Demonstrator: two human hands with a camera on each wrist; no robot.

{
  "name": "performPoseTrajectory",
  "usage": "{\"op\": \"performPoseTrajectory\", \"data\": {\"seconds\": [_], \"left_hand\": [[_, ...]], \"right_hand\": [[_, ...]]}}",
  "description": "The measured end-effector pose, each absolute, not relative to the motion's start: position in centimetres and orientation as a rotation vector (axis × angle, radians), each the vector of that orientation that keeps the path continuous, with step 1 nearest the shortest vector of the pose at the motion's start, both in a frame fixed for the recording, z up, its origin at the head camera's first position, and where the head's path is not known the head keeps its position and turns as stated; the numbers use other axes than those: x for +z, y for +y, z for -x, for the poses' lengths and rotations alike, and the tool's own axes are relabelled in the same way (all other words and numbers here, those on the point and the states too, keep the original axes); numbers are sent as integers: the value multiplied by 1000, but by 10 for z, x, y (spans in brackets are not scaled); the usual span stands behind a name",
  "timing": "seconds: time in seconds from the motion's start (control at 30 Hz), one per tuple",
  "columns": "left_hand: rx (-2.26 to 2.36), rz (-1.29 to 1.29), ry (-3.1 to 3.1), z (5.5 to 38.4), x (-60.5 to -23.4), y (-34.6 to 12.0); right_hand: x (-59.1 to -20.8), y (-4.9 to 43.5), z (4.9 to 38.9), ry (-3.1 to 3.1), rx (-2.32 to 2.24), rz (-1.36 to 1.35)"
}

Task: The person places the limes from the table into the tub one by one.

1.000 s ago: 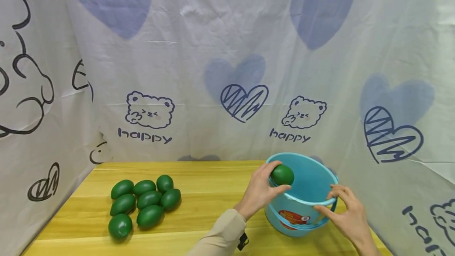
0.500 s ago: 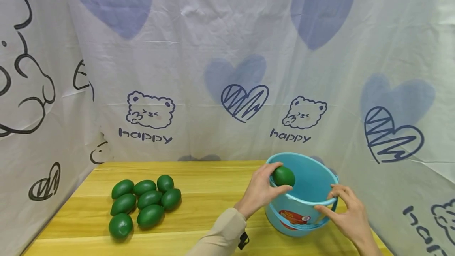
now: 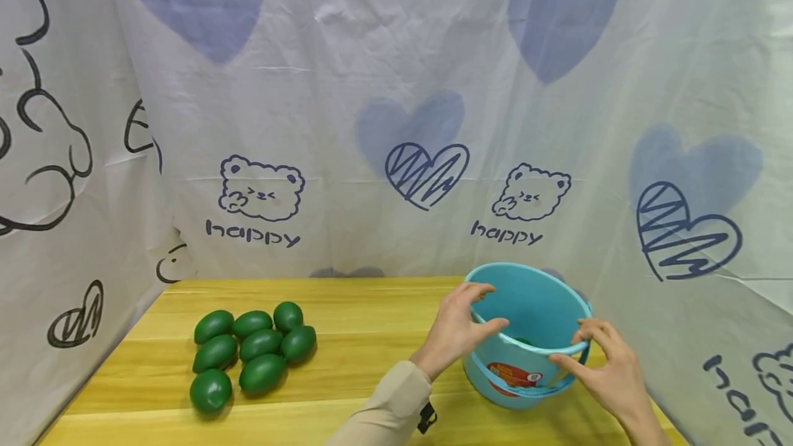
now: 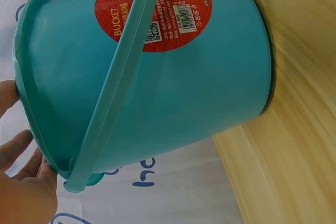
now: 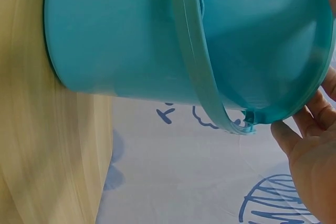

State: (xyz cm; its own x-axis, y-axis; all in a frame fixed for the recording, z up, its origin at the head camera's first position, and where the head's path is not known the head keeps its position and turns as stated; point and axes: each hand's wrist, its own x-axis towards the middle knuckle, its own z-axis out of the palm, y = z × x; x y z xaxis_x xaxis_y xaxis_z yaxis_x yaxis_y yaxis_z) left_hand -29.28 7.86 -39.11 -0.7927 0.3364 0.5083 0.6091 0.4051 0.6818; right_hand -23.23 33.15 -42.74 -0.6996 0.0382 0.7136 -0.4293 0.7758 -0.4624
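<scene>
A light blue plastic bucket (image 3: 514,363) with a red oval label stands on the right part of the wooden table. My right hand (image 3: 610,370) pinches the rim on the right side, thumb outside and fingers over the edge. At the left rim my left hand (image 3: 457,327) is spread, fingertips over the opening and nothing between them. Just inside the bucket a sliver of a dark green oval fruit (image 3: 524,341), avocado-like, shows; the rest is hidden by the wall. In the left wrist view, the left hand's fingers (image 4: 29,169) lie right at the rim.
Several dark green oval fruits (image 3: 260,346) lie grouped on the left of the wooden table (image 3: 365,363). The bucket's handle (image 4: 118,77) hangs down over its front. A printed white cloth (image 3: 347,226) with hearts and bears hangs behind and at both sides.
My left hand has let go of the green fruit, which has dropped into the bucket. The left fingers stay over the rim. The right hand keeps its hold on the bucket.
</scene>
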Motion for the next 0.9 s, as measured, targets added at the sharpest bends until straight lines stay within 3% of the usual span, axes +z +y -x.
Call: {"op": "performPoseTrajectory", "data": {"seconds": [0.57,0.9], "left_hand": [[-1261,925,-2239,299,-397,40],[-1230,803,-2262,297,-402,7]], "right_hand": [[-425,330,232,-2230,802,-279],[-425,332,230,-2262,813,-273]]}}
